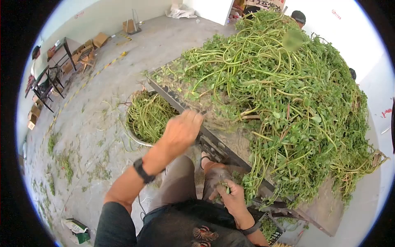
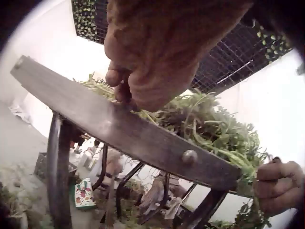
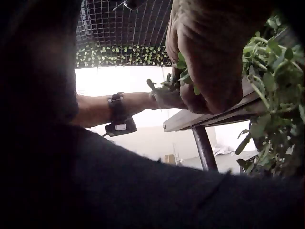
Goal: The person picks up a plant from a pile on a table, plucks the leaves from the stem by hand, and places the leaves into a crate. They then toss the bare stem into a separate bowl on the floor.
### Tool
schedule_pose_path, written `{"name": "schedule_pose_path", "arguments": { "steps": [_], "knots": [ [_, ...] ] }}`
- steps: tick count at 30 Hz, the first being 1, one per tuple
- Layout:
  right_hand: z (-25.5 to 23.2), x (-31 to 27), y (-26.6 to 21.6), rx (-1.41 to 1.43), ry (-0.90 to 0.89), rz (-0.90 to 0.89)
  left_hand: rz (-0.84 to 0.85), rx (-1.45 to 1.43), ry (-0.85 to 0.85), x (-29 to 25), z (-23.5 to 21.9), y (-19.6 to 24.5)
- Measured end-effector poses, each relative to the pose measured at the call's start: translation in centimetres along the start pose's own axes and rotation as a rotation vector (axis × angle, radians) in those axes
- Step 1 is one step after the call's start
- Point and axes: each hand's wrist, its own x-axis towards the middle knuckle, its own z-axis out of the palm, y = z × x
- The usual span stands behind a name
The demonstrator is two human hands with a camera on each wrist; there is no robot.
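Note:
A big heap of leafy greens, with fleshy stems and small rounded leaves like purslane, covers most of a table. My left hand is over the table's near edge with its fingers curled in; in the left wrist view nothing shows between them. Low in front of my body, beside the heap's near corner, my right hand pinches a small leafy sprig between thumb and fingers. The right wrist view shows leaves of that sprig sticking out past the curled fingers.
Below the table's left side stands a round metal tub full of long green stems. A crate with greens sits under the table. Loose scraps litter the floor. People are beyond the heap, and another person sits far left near cardboard boxes.

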Motion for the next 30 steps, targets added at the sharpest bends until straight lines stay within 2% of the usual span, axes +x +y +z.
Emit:
{"name": "schedule_pose_path", "arguments": {
  "steps": [2, 4, 6, 7, 9, 10, 11, 13, 14, 15, 16, 17, 18, 19, 20, 22, 23, 25, 26, 27, 29, 30],
  "knots": [
    [0.4, 0.2, 0.9, 0.229, 0.102, -0.145, -0.100, -0.422, 0.211, -2.8, 0.6, 1.9],
    [0.4, 0.7, 0.6, 0.317, 0.123, -0.166, -0.323, -1.046, 0.027, -4.5, -0.1, 4.7],
    [0.5, 0.9, 0.4, 0.395, 0.146, -0.181, -0.430, -1.366, -0.097, -5.9, 0.3, 6.5],
    [0.7, 0.9, 0.3, 0.401, 0.169, -0.164, -0.425, -1.369, -0.088, -6.5, 0.9, 7.2],
    [0.9, 1.0, 0.0, 0.402, 0.190, -0.155, -0.205, -1.259, -0.032, -7.2, 2.7, 8.0],
    [0.9, 1.0, -0.1, 0.376, 0.227, -0.124, -0.155, -1.226, 0.054, -7.4, 3.2, 8.4],
    [1.0, 1.0, -0.2, 0.352, 0.264, -0.092, -0.151, -1.222, 0.060, -7.6, 3.2, 8.4],
    [0.2, 1.1, 1.3, 0.306, 0.280, -0.092, -0.184, -1.232, -0.135, -7.9, 3.2, 8.1],
    [-0.2, 1.1, 1.9, 0.261, 0.299, -0.082, -0.179, -1.230, -0.132, -7.5, 2.4, 7.9],
    [-0.2, 1.1, 1.9, 0.261, 0.300, -0.087, -0.313, -1.305, -0.225, -7.0, 1.0, 7.8],
    [-0.1, 1.1, 2.0, 0.028, 0.290, -0.197, -0.451, -1.375, -0.321, -6.8, 0.2, 7.8],
    [0.0, 1.1, 1.9, -0.205, 0.278, -0.305, -0.447, -1.374, -0.318, -6.8, 0.6, 7.7],
    [0.1, 1.1, 1.7, -0.206, 0.279, -0.311, -0.327, -1.381, -0.255, -6.9, 1.4, 7.7],
    [0.2, 0.9, 1.3, -0.333, 0.186, -0.282, -0.206, -1.384, -0.194, -7.0, 1.9, 7.8],
    [0.3, 0.8, 1.1, -0.458, 0.093, -0.249, -0.200, -1.381, -0.192, -7.1, 2.1, 7.9],
    [0.5, 0.8, 1.1, -0.402, 0.080, -0.259, -0.184, -1.316, -0.058, -7.3, 2.3, 8.2],
    [0.5, 0.8, 1.0, -0.345, 0.066, -0.265, -0.174, -1.315, -0.061, -7.1, 1.7, 8.1],
    [0.4, 0.8, 1.1, -0.362, 0.051, -0.290, -0.507, -1.473, -0.204, -7.1, -0.2, 7.8],
    [0.3, 0.8, 1.1, -0.384, 0.025, -0.312, -0.493, -1.474, -0.213, -7.4, 0.5, 7.7],
    [0.3, 0.6, 0.8, -0.383, 0.039, -0.315, -0.555, -1.470, -0.069, -8.1, 1.8, 7.7],
    [0.5, 0.2, 0.0, -0.455, -0.279, -0.236, -0.726, -1.485, 0.159, -8.1, 2.1, 6.5],
    [1.0, -0.1, 0.9, -0.276, -0.364, -0.320, -0.839, -1.497, 0.241, -7.5, 1.3, 5.1]
  ]
}}
